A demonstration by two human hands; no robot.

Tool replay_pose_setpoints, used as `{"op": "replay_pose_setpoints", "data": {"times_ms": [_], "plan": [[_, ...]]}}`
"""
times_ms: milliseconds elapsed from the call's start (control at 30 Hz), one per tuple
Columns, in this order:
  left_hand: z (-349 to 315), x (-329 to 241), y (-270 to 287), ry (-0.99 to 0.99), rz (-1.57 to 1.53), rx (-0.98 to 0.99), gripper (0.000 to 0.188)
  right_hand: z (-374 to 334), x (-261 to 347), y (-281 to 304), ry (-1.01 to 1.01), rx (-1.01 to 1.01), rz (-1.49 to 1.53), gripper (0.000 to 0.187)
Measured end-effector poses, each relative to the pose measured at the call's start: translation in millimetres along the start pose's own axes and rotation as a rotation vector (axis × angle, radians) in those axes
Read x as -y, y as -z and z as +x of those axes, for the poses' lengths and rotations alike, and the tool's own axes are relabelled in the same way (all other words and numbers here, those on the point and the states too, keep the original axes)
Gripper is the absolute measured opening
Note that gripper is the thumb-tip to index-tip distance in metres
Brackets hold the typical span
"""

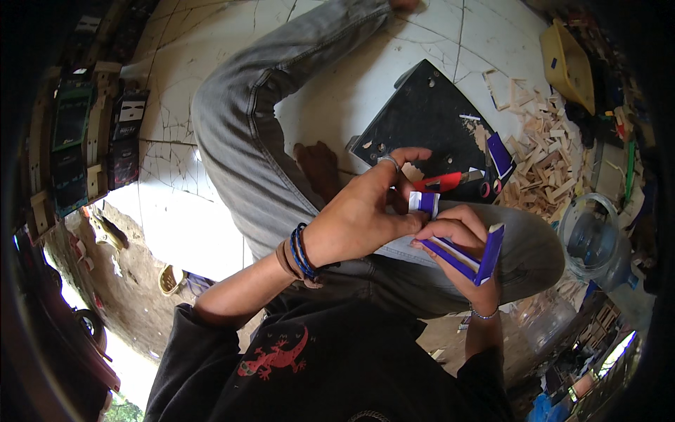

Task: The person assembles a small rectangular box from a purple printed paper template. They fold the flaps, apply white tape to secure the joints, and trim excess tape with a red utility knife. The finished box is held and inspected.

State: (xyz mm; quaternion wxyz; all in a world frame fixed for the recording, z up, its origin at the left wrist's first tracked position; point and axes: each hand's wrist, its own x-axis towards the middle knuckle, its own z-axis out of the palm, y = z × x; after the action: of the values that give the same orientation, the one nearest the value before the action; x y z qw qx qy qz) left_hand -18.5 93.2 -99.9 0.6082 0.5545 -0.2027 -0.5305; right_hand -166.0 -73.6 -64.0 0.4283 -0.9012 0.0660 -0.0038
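My right hand (460, 243) grips a purple-and-white angled strip (453, 260), whose upright end rises beside the fingers. My left hand (365, 218) reaches in from the left, its thumb pressed at a short purple-and-white end piece (425, 202) and one finger stretched away. Whether this piece joins the strip is hidden by the fingers. Just beyond the hands, a cutter with a red handle (439, 183) lies on a dark board (415, 105). Scissors (485, 188) and a flat purple piece (500, 155) rest at the board's right corner.
Many small wood offcuts (555, 158) are heaped right of the board, below a yellow basin (566, 63). A clear plastic jug (596, 232) stands by my right knee. My bent grey-trousered leg (232, 119) borders the board on cracked white tiles (176, 105).
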Motion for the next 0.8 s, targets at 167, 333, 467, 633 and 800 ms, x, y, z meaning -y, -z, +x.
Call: {"op": "replay_pose_setpoints", "data": {"times_ms": [167,333,467,633,800], "plan": [[2,0,1,0.017,-0.007,-0.037,0.077,-5,-3,-1,-0.105,-0.101,0.173,0.035],[3,1,0,-0.007,-0.005,-0.08,0.075,-8,-9,-6,-0.068,-0.133,0.144,0.04],[3,-1,-3,0.007,-0.128,-0.066,0.072,-8,-13,-10,-0.084,-0.159,0.164,0.037],[-1,-8,5,0.166,-0.649,-0.003,0.049,-5,-16,-1,-0.034,-0.199,0.21,0.025],[-2,6,-3,0.159,-0.816,-0.011,0.04,-3,-12,-1,-0.056,-0.173,0.429,0.025]]}}
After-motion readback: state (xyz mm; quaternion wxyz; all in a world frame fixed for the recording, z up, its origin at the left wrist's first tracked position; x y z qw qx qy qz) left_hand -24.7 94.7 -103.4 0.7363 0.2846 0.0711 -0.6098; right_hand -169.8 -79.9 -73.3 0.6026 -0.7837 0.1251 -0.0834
